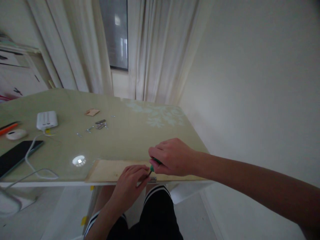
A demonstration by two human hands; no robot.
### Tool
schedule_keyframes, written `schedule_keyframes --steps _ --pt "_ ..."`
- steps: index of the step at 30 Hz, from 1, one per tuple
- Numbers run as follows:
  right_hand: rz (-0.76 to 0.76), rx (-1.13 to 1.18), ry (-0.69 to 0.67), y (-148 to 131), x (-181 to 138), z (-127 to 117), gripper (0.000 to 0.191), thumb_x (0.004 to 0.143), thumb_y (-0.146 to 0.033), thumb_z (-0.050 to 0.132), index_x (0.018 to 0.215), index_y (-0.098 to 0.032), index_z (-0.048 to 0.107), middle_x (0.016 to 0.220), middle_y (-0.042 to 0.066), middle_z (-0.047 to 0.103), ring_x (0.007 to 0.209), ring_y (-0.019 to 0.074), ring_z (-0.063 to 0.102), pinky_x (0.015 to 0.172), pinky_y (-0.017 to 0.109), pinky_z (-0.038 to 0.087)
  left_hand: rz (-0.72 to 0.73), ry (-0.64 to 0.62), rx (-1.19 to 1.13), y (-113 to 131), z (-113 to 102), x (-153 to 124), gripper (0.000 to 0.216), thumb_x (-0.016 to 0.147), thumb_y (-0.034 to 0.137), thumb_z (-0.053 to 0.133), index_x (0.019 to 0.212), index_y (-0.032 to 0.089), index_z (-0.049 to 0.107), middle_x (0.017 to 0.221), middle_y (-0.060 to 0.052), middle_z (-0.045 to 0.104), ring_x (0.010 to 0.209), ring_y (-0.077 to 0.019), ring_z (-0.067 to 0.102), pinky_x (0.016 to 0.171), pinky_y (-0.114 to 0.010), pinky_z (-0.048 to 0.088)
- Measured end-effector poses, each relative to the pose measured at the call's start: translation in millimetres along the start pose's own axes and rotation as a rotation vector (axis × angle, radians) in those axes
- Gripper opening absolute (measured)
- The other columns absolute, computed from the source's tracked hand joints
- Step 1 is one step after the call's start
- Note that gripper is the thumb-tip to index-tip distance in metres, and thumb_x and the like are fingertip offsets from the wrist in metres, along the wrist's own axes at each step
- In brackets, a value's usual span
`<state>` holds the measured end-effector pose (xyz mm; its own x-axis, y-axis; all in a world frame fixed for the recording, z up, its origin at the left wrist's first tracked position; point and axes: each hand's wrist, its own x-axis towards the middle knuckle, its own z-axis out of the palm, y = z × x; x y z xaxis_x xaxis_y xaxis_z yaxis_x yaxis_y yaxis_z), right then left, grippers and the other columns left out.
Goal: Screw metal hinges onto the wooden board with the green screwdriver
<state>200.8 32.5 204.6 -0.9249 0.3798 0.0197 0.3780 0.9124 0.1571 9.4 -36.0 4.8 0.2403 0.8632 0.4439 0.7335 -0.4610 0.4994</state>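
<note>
My right hand [173, 157] is closed around the green handle of a screwdriver [152, 168], which slants down to the left. At its tip, the fingers of my left hand [130, 183] are pinched together by the board's front edge; what sits between them is hidden. Beneath both hands a flat, pale wooden board [106, 168] lies along the near edge of the table. A small metal piece, seemingly a hinge [152, 179], shows at the board's edge just right of my left fingertips.
Across the green-topped table [130, 140] lie several small screws [89, 129], a cluster of metal hinges [101, 125] and a small wooden piece [92, 112]. On the left are a white power bank [47, 120] with its cable, a phone [18, 155], a white case [16, 134] and an orange pen [8, 128].
</note>
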Motion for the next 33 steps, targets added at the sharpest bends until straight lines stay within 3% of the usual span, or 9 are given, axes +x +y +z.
schedule_keyframes --steps 12,20,25,27,33 --pt "-0.002 0.098 -0.071 -5.5 5.3 -17.7 0.019 0.099 -0.032 0.052 0.107 -0.018 0.060 0.099 0.009 0.072 0.080 0.0199 0.061 0.065 0.033 0.038 -0.002 -0.006 -0.011 -2.4 1.1 -0.2 0.011 0.097 0.023 0.069 0.103 0.027 0.076 0.113 -0.004 0.079 0.107 -0.0254 0.073 0.098 -0.041 0.054" --pt "-0.020 0.094 -0.072 -2.5 6.6 -18.8 0.021 0.097 -0.033 0.054 0.110 -0.018 0.059 0.101 0.010 0.073 0.083 0.0206 0.063 0.064 0.032 0.037 -0.006 -0.012 -0.013 1.2 -1.2 1.6 0.012 0.094 0.018 0.072 0.101 0.027 0.076 0.115 -0.003 0.079 0.107 -0.0249 0.073 0.097 -0.039 0.054" --pt "0.148 -0.017 -0.158 -6.5 13.1 -17.4 0.045 0.108 -0.058 0.038 0.114 -0.019 0.061 0.084 0.011 0.076 0.069 0.0246 0.068 0.057 0.031 0.033 -0.031 -0.044 -0.027 4.1 -3.3 2.5 0.008 0.093 0.017 0.074 0.092 0.025 0.073 0.102 -0.003 0.078 0.101 -0.0242 0.072 0.096 -0.039 0.052" --pt "0.184 -0.031 -0.178 -6.0 16.5 -16.6 0.046 0.108 -0.059 0.039 0.115 -0.019 0.061 0.083 0.011 0.076 0.070 0.0254 0.069 0.059 0.031 0.036 -0.024 -0.045 -0.030 4.0 -3.7 2.6 0.008 0.092 0.017 0.075 0.092 0.025 0.073 0.103 -0.003 0.077 0.101 -0.0245 0.071 0.096 -0.040 0.051" --pt "-0.193 0.171 -0.084 1.4 15.1 -19.7 0.017 0.108 -0.034 0.053 0.117 -0.020 0.058 0.120 0.011 0.072 0.107 0.0222 0.065 0.081 0.032 0.046 0.006 -0.016 0.011 -1.5 -0.2 -0.4 0.005 0.092 0.023 0.076 0.091 0.024 0.072 0.100 -0.003 0.077 0.099 -0.0261 0.070 0.095 -0.042 0.051"
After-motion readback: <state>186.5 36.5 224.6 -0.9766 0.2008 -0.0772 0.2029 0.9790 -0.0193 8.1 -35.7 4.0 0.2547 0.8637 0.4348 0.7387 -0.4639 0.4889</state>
